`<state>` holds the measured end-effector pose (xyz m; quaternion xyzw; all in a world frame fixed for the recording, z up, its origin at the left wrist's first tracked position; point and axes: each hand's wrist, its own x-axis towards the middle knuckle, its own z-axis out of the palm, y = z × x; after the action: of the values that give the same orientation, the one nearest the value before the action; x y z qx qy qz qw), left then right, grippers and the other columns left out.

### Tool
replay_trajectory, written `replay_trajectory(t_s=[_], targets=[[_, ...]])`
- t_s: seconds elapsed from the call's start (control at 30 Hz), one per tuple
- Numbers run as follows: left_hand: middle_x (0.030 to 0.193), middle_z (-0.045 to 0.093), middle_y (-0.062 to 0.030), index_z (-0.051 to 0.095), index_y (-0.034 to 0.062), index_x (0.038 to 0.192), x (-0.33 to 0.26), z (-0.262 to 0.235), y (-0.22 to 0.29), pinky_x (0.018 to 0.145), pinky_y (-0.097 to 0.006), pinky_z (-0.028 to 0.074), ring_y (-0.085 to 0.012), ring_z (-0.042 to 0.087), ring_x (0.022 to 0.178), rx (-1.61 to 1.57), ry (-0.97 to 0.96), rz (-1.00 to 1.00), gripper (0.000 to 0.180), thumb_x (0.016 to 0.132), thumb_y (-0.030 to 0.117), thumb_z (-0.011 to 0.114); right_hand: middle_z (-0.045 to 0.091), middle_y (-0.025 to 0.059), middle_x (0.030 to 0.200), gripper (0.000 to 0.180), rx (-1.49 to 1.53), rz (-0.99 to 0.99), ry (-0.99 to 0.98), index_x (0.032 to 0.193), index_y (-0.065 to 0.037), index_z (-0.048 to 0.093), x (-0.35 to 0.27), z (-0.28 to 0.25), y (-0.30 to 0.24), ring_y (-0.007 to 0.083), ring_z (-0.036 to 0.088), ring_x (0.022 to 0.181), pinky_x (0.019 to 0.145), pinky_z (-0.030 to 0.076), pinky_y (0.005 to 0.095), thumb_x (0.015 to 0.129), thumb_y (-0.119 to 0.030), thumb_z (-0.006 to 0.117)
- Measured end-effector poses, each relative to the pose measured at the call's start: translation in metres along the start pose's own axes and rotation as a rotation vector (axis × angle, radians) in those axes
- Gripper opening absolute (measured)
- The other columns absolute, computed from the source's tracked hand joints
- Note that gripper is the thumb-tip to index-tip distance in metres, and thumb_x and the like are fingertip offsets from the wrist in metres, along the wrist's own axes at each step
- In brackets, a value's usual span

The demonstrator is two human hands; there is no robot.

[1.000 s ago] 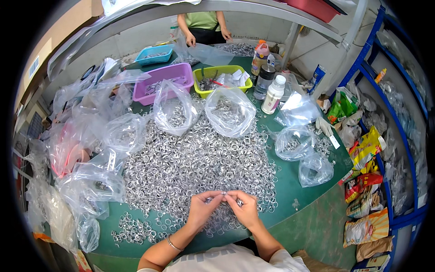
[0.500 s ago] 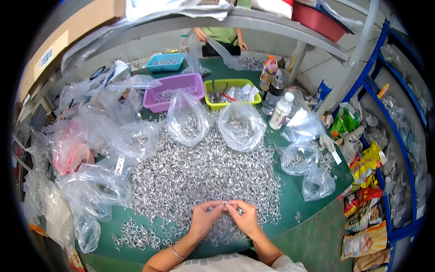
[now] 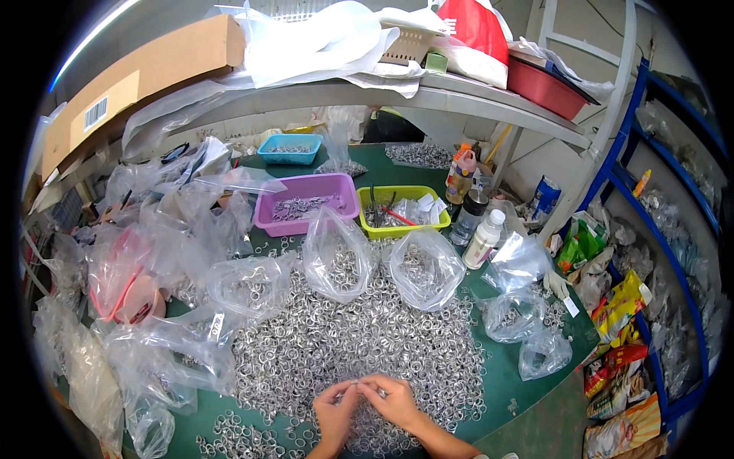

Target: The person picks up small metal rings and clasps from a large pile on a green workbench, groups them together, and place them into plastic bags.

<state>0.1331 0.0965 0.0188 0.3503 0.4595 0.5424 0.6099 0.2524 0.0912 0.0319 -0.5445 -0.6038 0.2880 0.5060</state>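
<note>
Two hands are meeting at the near edge of the table (image 3: 527, 386): the left hand (image 3: 336, 407) and right hand (image 3: 397, 399) are pinching their grip closed on a small metal ring (image 3: 365, 389), too tiny to make out, between the fingertips. Forearms are being cut off below. Beyond, the heap of rings (image 3: 344, 344) is spreading toward clear bags (image 3: 424, 268) and the purple tray (image 3: 306, 200).

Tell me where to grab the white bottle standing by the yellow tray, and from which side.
Grip the white bottle around its body, below the cap, probably from the near side. It stands upright with a darker bottle close behind it and clear bags to its right, so that side looks least crowded.
</note>
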Motion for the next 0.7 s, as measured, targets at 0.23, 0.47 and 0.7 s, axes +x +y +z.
replay_trajectory(t_s=[0.23, 0.47, 0.7], targets=[[0.069, 0.058, -0.0033, 0.061, -0.0043, 0.091, 0.005, -0.012, 0.004, 0.045, -0.015, 0.033, -0.0042, 0.046, 0.053, -0.049, 0.045, -0.032, 0.012, 0.082, 0.003, 0.059, 0.063, 0.0081, 0.071, 0.017, 0.01, 0.042, -0.059, 0.093, -0.001, 0.063, 0.007, 0.017, 0.005, 0.0135, 0.058, 0.059, 0.053, 0.046, 0.0248, 0.078, -0.009, 0.065], [0.07, 0.058, -0.0024, 0.061, -0.0038, 0.09, 0.008, -0.017, -0.003, 0.046, -0.015, 0.032, -0.0037, 0.046, 0.054, -0.085, 0.07, -0.084, 0.011, 0.081, 0.001, 0.059, 0.061, 0.007, 0.066, 0.016, -0.008, 0.045, -0.075, 0.093, -0.001, 0.062, 0.008, 0.02, 0.009, 0.0129, 0.057, 0.055, 0.049, 0.045, 0.0245, 0.079, -0.01, 0.064], [0.081, 0.064, -0.0049, 0.064, -0.0049, 0.092, 0.01, -0.022, -0.008, 0.065, -0.019, 0.044, -0.0073, 0.055, 0.071, -0.048, 0.057, -0.102, 0.014, 0.08, 0.0, 0.061, 0.06, 0.0055, 0.064, 0.014, 0.043, 0.038, -0.061, 0.092, -0.001, 0.062, 0.008, 0.024, 0.014, 0.0094, 0.055, 0.054, 0.047, 0.042, 0.0229, 0.079, -0.007, 0.064]])
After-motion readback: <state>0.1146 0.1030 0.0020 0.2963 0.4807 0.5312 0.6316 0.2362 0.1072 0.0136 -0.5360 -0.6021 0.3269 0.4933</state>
